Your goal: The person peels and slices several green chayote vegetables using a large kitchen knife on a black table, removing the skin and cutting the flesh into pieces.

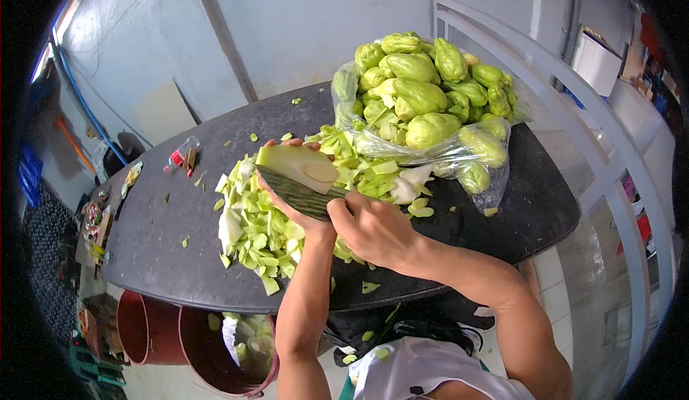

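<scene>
My left hand (310,223) is closed around a pale, peeled chayote (298,164) with a flat cut face; its fingertips show along the far side. My right hand (377,229) is closed at the near end of a knife, whose handle is hidden in the grip. The knife's broad, dark, streaked blade (298,195) lies along the near side of the chayote, over my left palm. Below both hands spreads a pile of green and white chayote pieces (258,245) on the dark table (172,238).
At the far right a clear plastic bag (495,184) holds many whole green chayotes (420,95). A small red-capped bottle (181,154) lies on the left. Under the near edge stand dark red tubs (188,335), one with chayote pieces inside. A white metal railing (574,109) runs along the right.
</scene>
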Demonstrator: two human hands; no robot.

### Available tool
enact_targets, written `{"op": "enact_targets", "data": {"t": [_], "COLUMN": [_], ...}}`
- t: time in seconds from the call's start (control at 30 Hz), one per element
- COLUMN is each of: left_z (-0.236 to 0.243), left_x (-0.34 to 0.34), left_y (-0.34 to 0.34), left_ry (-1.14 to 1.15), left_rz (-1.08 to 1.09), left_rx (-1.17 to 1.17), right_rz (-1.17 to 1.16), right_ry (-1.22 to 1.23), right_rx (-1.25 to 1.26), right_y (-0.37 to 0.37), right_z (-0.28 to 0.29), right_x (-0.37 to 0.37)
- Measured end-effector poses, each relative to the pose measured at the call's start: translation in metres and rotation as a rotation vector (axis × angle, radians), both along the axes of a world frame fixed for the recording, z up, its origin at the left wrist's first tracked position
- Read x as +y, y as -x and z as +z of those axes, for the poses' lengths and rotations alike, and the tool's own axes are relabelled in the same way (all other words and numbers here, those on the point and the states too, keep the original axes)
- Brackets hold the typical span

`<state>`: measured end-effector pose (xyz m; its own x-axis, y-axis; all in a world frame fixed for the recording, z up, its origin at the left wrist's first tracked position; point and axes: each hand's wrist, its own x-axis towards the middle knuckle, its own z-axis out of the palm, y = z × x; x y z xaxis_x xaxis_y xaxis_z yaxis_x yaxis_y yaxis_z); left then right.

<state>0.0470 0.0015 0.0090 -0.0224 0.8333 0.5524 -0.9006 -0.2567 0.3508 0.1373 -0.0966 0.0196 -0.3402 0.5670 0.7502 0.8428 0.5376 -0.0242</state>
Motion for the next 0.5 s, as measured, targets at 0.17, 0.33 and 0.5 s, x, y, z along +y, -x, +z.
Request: {"op": "enact_targets", "data": {"t": [0.17,0.33,0.5], "left_z": [0.001,0.005,0.009], "left_x": [-0.005,-0.004,0.003], "left_y": [-0.005,-0.003,-0.001], "left_ry": [0.002,-0.083,-0.199], "left_rz": [-0.007,0.097,0.282], "left_rx": [0.051,0.219,0.446], "right_rz": [-0.026,0.038,0.15], "right_ry": [0.054,0.129,0.186], "right_rx": [-0.002,0.118,0.265], "right_y": [-0.001,-0.008,-0.023], "right_z": [0.002,0.005,0.01], "right_x": [0.001,0.006,0.012]}}
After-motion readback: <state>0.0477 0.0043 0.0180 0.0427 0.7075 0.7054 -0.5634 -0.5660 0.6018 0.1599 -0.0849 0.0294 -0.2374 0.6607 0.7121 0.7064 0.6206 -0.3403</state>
